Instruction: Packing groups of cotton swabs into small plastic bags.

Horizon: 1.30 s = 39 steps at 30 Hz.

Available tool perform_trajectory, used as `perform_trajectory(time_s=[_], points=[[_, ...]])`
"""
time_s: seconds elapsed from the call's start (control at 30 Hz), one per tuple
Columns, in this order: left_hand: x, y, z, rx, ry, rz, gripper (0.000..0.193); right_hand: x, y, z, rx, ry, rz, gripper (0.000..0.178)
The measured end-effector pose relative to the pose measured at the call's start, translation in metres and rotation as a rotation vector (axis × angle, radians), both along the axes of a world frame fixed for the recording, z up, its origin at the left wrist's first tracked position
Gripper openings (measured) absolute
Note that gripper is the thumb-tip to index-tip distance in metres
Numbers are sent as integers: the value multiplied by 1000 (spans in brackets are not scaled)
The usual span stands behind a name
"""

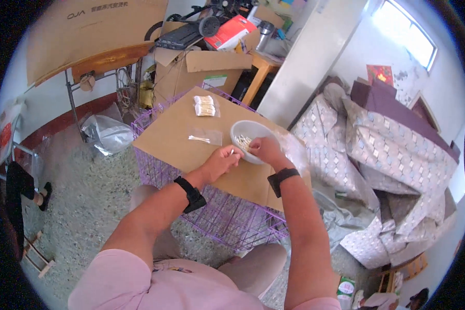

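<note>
Your L hand pinches a swab; R hand in bowl, can't tell grip. Bagged swabs nr cardboard's far corner; loose swabs left.

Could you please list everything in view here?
bowl: one, pale grey, on the sheet
cotton swabs: many, white, in the bowl
clear bag: one, transparent, left of bowl
swab packs: count unclear, white, sheet's far side
cardboard sheet: one, brown, atop the cage
wire cage: one, purple, under the sheet
carton: one, brown, behind the cage
silver bag: one, silver, floor, left
patterned covers: count unclear, grey, right
another person's foot: one, black-sandalled, far left
wristbands: two, black, one per wrist
left hand: one, bare, beside the bowl
right hand: one, bare, in the bowl
</note>
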State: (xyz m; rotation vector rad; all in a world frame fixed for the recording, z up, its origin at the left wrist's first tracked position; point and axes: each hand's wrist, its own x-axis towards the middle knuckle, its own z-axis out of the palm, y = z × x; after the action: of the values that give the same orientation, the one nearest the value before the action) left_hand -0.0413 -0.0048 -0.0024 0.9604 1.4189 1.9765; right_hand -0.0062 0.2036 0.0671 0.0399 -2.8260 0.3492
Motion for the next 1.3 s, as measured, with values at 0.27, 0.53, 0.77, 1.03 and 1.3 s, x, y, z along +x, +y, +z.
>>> perform_trajectory(time_s=[0.27,0.53,0.77,1.03,1.3], points=[[-3,0,-5,12,7,-19,15,-19,-11,13,102,-352,65,16],[1,1,2,-31,25,-6,14,-22,5,5,147,-406,60,18],[-2,12,-8,57,138,74,14,-23,4,4,147,-404,-16,13],[-1,15,-8,-38,395,68,22,-24,29,-7,190,-347,-4,12],[1,15,2,-166,545,18,36,-9,44,-10,146,-199,-148,9]])
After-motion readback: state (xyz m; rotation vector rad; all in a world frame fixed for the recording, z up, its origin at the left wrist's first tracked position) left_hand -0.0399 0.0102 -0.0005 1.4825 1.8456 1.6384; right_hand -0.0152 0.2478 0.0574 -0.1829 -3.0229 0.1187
